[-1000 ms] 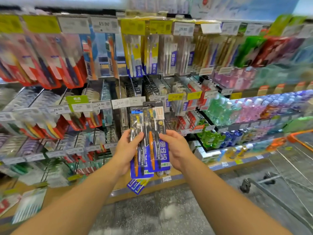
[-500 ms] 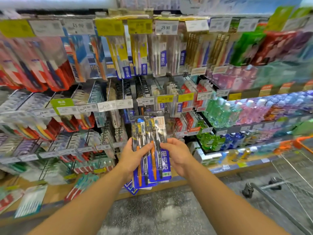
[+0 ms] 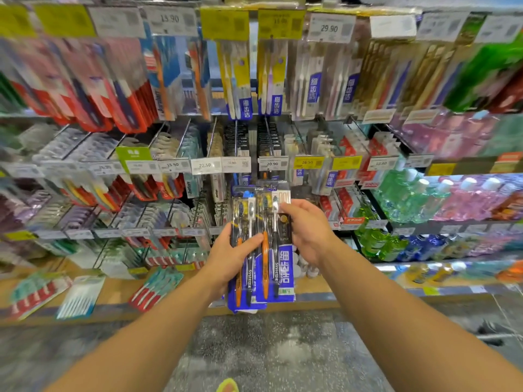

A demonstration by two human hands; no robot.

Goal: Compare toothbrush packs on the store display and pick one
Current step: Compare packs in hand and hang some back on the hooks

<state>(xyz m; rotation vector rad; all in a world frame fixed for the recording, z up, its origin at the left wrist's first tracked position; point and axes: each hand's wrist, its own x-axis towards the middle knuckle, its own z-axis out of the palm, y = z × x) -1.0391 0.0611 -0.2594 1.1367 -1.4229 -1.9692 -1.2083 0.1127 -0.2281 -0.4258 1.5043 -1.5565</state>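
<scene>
Head view looks down two bare forearms at a pair of toothbrush packs (image 3: pixel 261 247) held upright in front of the store display (image 3: pixel 254 165), long axis running from the peg hooks toward the floor. Both packs overlap, one pack's edge tucked behind the other. The left hand (image 3: pixel 229 257) grips the packs from their left side, thumb laid across the front; the right hand (image 3: pixel 308 232) sits against their right edge, higher up, fingers curled round the card. Each hand is equally near, so I'd judge the choice turns on sliding the packs apart sideways. Price tags (image 3: pixel 271 164) hang directly above the packs, mouthwash bottles (image 3: pixel 418 199) well to their right.
</scene>
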